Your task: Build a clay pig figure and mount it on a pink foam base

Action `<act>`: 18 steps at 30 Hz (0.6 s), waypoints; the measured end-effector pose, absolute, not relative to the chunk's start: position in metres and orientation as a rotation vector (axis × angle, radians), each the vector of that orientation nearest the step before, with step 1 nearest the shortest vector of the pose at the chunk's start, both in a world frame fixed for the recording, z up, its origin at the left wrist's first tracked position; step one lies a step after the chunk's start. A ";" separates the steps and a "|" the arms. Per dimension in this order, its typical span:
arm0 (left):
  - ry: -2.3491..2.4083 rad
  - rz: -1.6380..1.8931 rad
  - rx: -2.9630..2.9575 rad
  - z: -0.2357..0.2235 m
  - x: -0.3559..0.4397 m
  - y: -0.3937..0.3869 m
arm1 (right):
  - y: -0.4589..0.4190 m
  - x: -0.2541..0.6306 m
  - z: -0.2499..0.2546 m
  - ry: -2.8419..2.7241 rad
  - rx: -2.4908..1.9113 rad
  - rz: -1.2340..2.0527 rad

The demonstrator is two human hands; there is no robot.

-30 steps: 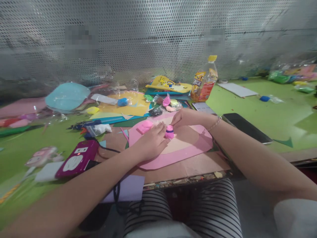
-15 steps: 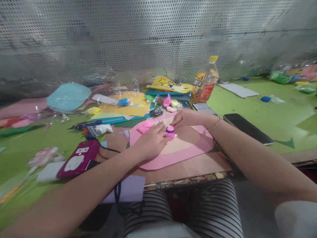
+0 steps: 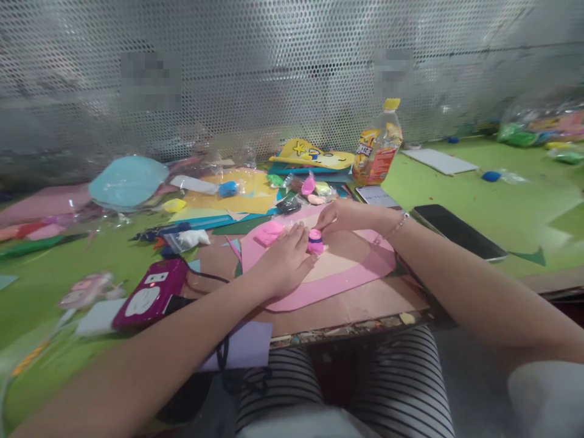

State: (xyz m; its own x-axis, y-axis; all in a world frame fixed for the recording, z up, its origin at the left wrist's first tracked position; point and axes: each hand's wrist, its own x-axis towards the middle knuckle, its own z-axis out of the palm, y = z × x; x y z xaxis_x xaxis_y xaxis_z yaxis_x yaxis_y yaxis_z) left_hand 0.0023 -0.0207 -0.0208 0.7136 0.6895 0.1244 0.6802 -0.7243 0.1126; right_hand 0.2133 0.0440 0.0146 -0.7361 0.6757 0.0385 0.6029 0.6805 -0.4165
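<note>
Two knees in black-and-white striped fabric [image 3: 406, 380] mark the near limit of the scene, below the edge of a green-topped table [image 3: 524, 213]. A lavender paper sheet [image 3: 253, 345] juts past this edge on the left; behind it, a magenta device [image 3: 152, 297] bears a black cable and a small red light. At the centre, a pink paper cutout [image 3: 319, 297] with a cream inner panel [image 3: 331, 261] rests on brown sheeting [image 3: 342, 313]. Upon the panel sits the principal specimen, a small pink clay piece [image 3: 315, 238] encircled by a dark purple band, positioned between the hands. The left hand [image 3: 289, 258] lies palm down, fingers extended, just left of the piece; the right hand [image 3: 337, 216] has its fingertips drawn together at the upper right side. From where I stand, I cannot tell whether either hand grips it. Left of these, a pink lump [image 3: 269, 233] lies on the cutout; at right, near the forearm, is a dark-screened smartphone [image 3: 458, 231]. Farther back lie a black clay packet [image 3: 289, 205] and a blue lump [image 3: 228, 189]. A yellow-capped bottle [image 3: 375, 152] stands before the perforated metal panel [image 3: 274, 73].
</note>
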 end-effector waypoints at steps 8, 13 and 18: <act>1.193 0.301 2.932 -0.021 -0.001 -0.017 | 0.045 0.214 0.015 -2.718 -1.025 0.599; 1.208 0.351 2.899 -0.019 -0.001 -0.015 | 0.046 0.217 0.016 -2.708 -0.992 0.632; 1.191 0.334 2.813 -0.016 0.000 -0.017 | 0.045 0.216 0.017 -2.753 -0.934 0.552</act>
State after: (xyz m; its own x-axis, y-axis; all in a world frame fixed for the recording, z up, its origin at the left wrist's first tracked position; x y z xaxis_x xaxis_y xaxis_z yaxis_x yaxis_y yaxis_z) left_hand 0.0003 -0.0166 -0.0162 0.6762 0.7164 0.1720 0.7014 -0.6974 0.1472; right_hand 0.2157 0.0447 0.0170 -0.7856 0.6165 0.0522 0.5486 0.7332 -0.4018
